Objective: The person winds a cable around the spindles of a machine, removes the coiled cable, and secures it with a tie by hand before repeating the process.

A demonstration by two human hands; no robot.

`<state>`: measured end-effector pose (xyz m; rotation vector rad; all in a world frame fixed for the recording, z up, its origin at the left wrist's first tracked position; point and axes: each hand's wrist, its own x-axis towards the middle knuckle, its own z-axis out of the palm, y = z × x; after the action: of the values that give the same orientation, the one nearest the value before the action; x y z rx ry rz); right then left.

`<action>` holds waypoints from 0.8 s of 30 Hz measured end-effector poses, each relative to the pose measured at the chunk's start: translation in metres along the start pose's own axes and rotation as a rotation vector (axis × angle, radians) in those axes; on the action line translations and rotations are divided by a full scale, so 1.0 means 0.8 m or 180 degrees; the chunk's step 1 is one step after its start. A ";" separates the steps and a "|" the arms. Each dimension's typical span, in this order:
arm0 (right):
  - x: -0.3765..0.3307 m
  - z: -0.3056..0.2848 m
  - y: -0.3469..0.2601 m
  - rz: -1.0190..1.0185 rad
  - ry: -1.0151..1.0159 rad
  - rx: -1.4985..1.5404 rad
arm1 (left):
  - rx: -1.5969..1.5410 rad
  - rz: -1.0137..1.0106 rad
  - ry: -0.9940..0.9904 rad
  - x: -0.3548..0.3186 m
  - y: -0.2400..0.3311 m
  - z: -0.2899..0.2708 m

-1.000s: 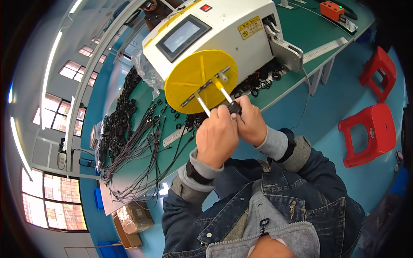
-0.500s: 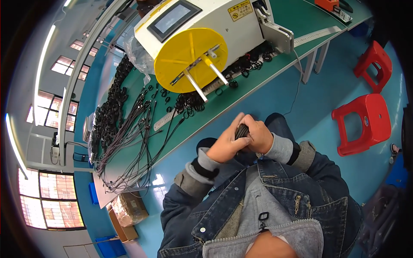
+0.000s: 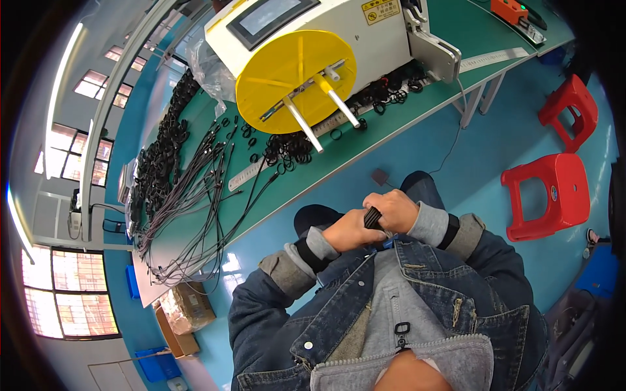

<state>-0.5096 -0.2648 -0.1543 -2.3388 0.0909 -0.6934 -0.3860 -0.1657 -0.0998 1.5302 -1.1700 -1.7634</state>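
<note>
A dark coil of cable [image 3: 372, 218] sits between my two hands, above my lap. My left hand [image 3: 347, 229] wraps round its near left side, fingers closed. My right hand [image 3: 398, 212] grips it from the right, thumb and fingers bent over it. Only the ridged turns between the hands show; the rest of the coil is hidden by my fingers. Beyond my hands stands a white machine [image 3: 362, 36] with a yellow disc [image 3: 261, 98] that carries metal rods. Neither hand touches the machine.
Long loose cables [image 3: 208, 189] spread over the green table [image 3: 319, 174] at left, with a heap of black coiled cables [image 3: 160, 153] behind them. A metal ruler [image 3: 242, 176] lies near its front edge. Red stools [image 3: 554, 195] stand at right. An open carton [image 3: 186, 309] sits at lower left.
Both hands have moved down closer to my body with the coil, and more of its ridged turns shows. The view has shifted slightly, and a small dark box on the floor has come into sight.
</note>
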 end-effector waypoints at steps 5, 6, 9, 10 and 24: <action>0.030 0.016 0.013 0.0270 -0.0133 -0.0334 | 0.0489 0.0139 0.1074 0.011 -0.041 -0.022; 0.037 0.017 0.017 0.0270 -0.0149 -0.0327 | -0.0118 -0.0110 0.1004 0.009 -0.043 -0.025; 0.068 0.002 0.022 -0.0198 -0.0845 0.0275 | -0.1231 -0.0252 0.0983 -0.001 -0.048 -0.038; 0.088 -0.021 0.016 0.0173 -0.1076 0.0547 | -0.1697 -0.0152 0.1030 -0.009 -0.051 -0.043; 0.125 -0.028 -0.002 0.1911 -0.0321 0.2478 | -0.3525 0.1267 0.1056 -0.027 -0.051 -0.063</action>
<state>-0.4352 -0.3015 -0.0937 -1.4759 0.3845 -0.2337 -0.3264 -0.1412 -0.1228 0.7751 -0.1788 -1.3854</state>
